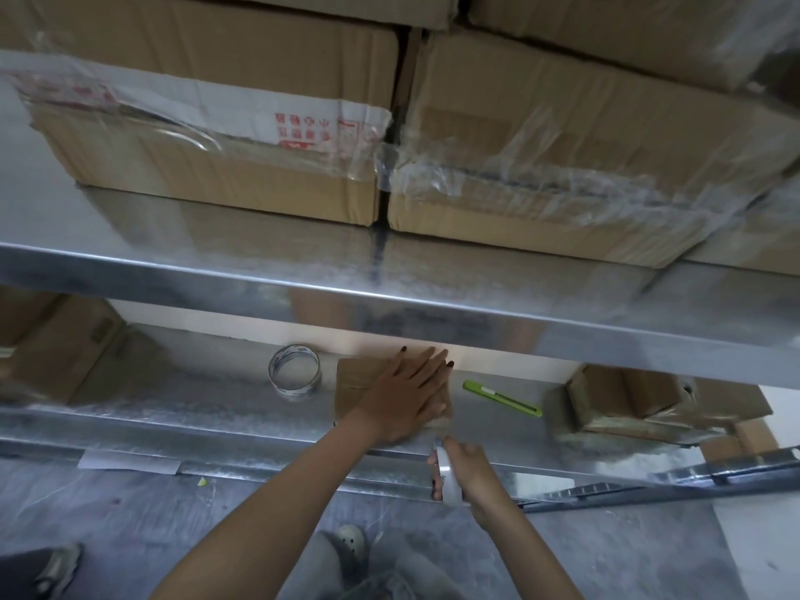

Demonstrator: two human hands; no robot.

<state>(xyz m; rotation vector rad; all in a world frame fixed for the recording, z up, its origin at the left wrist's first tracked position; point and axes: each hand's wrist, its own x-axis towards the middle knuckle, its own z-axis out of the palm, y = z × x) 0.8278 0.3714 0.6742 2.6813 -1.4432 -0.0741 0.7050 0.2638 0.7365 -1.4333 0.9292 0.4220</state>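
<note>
Our left hand's fingers (426,365) lie straight and spread, pressing flat on the top of a small cardboard box (357,378); the left hand (402,400) covers most of the box's right half. The right hand (469,469) has its fingers curled round a roll of clear tape (448,478), gripping it just in front of the box, at the front lip of the lower shelf (195,409). The box itself sits on that shelf, near its middle.

Just left of the box we see a second tape roll (295,371) lying flat, near but not touching it. To the right, a green cutter (502,398) lies at a slant on the bare metal, apart from the box. Further left stands a brown carton (56,348); at the far right, a film-wrapped bundle of cartons (627,400).

The upper shelf (433,305) juts out above our hands and hides the back of the lower one. On it rest large cartons (242,123) under clear film.

We count two tape rolls, one cutter, one small box, and at least four large cartons overhead. On the grey floor (130,513) two shoes show.
</note>
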